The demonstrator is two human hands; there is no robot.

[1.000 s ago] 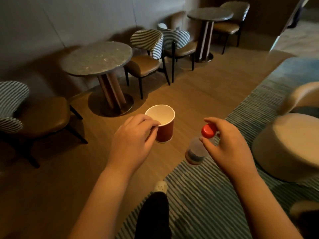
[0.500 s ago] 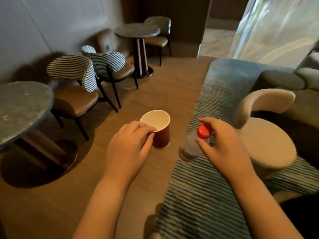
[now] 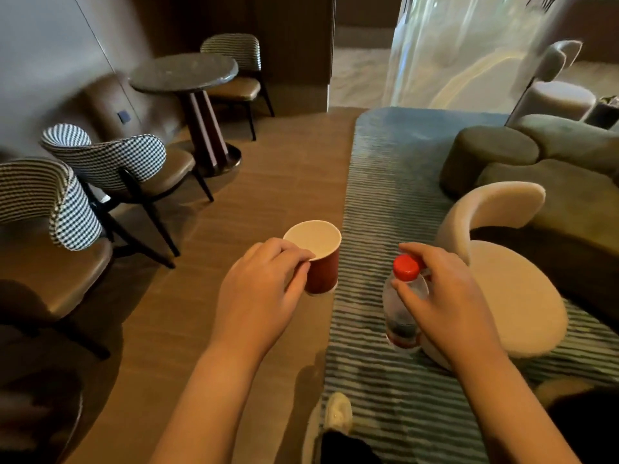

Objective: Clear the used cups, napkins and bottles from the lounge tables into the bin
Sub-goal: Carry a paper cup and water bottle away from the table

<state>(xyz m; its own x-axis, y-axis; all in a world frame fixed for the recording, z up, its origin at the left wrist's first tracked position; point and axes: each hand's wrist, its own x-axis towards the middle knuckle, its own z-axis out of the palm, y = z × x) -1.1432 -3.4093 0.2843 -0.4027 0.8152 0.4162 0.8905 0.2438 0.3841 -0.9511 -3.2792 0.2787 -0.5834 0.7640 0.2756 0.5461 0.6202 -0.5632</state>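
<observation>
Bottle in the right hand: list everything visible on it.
The bottle is small and looks like clear plastic, with its red screw cap on. Something dark with a reddish band sits near the base, too blurred to tell whether it is label or contents. It hangs cap-up, slightly tilted, in the air above the striped rug. The right hand grips it round the neck just under the cap. Nothing else touches it.

A: What's hidden?
B: The left grip (image 3: 264,293) covers the near side of the red cup (image 3: 323,272); the right grip (image 3: 445,296) hides part of the bottle (image 3: 397,318).
A: Cut off?
B: The checkered chair (image 3: 50,209), at the left edge.
</observation>
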